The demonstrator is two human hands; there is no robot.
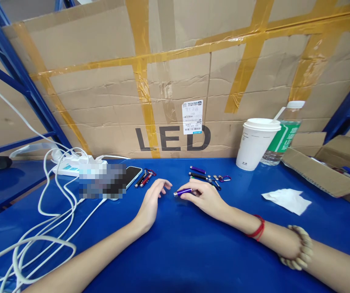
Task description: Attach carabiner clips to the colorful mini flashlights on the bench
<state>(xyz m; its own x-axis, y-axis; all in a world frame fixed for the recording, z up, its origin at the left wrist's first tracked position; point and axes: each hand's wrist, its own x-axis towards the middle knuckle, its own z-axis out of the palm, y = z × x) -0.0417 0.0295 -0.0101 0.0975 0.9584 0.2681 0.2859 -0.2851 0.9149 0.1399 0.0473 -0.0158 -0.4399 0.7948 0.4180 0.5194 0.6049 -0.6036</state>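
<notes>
Between the thumb and fingers of my right hand (206, 198) is a small purple flashlight (183, 192), its silver end pointing left. My left hand (153, 202) is raised just above the table to the left, fingers loosely curved and apart, with nothing in it. Beyond my right hand lie a purple tube (197, 169), a black pen-shaped light (197, 176), several small button cells (210, 176) and a purple carabiner clip (225, 178). Past my left fingertips, a black and a red keychain flashlight (145, 179) rest side by side.
White cables (45, 238) tangle across the left, by a power strip (80, 166) and a phone (132, 179). At right stand a paper cup (256, 144), a water bottle (285, 138), a tissue (287, 200) and an open carton (312, 173). A large cardboard box (108, 106) walls the back.
</notes>
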